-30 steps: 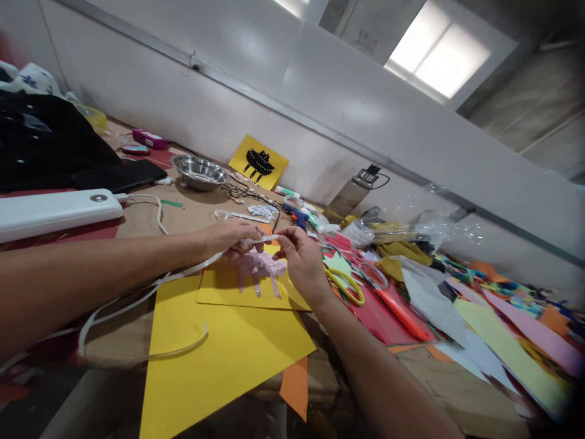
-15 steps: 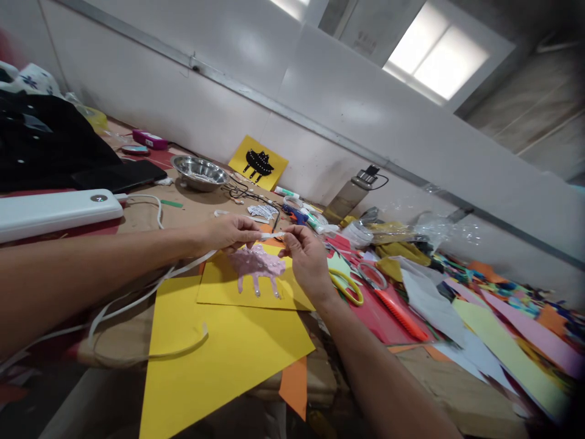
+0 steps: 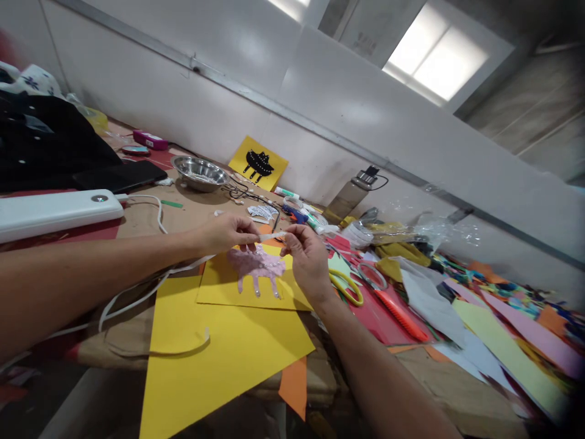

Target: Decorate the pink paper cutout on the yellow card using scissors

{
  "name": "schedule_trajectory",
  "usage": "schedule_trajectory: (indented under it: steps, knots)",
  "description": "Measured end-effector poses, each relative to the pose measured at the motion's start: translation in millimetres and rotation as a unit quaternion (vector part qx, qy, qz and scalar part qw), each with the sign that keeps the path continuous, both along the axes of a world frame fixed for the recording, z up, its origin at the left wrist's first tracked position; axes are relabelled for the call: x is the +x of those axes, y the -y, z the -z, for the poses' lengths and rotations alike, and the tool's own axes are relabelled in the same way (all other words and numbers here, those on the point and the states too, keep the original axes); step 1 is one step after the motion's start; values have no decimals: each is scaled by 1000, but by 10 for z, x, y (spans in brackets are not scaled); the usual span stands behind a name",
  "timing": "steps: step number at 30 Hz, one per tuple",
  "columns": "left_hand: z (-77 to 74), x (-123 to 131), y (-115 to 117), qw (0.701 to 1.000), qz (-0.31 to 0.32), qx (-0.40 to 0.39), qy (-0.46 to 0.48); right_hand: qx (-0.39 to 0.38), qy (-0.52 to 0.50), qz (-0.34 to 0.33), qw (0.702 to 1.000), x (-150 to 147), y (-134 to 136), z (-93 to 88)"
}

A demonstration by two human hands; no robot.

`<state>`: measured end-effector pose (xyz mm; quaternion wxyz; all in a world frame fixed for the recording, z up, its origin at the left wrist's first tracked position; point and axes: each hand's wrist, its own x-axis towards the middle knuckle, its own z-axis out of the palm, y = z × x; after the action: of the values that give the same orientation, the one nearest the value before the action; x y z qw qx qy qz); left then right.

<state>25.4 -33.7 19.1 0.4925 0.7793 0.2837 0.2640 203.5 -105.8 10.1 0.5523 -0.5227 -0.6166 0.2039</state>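
Note:
My left hand (image 3: 231,235) and my right hand (image 3: 306,259) face each other, fingertips pinched on a narrow white strip (image 3: 273,236), likely tape. The strip spans the short gap between them. Just below lies a smaller yellow card (image 3: 214,286) bearing a pink cut-out shape (image 3: 260,266) with three legs and small pearl-like dots. My left fingers partly cover its top edge. That card rests on a larger yellow sheet (image 3: 219,366), across which a thin pale curled strip (image 3: 183,352) lies.
Yellow-handled scissors (image 3: 347,286) and an orange-red cutter (image 3: 402,314) lie right, among paper sheets. Behind stand a metal bowl (image 3: 200,172), a yellow card with a black cut-out (image 3: 258,163), a blue glue gun (image 3: 295,213) and a bottle (image 3: 354,195). A white power bank-like box (image 3: 59,213) sits left.
The strip between my hands tilts slightly more, its left end a little lower. My left hand has shifted slightly, and the white cord and curled strip have moved a little. My right hand stays nearly still.

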Motion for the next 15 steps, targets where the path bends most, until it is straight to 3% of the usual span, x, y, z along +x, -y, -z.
schedule_trajectory:
  steps: [4,7,12,15]
  knots:
    - [7,-7,7,999,23,8,-41,-2,9,3,1000,8,-2,4]
    - [4,-35,-7,997,74,6,-28,-8,15,-7,1000,9,2,4]
    - [-88,-59,-4,979,127,-137,86,-10,37,-8,999,-16,24,-13]
    - [-155,-45,42,966,143,-184,111,-3,64,-16,998,-41,40,-29]
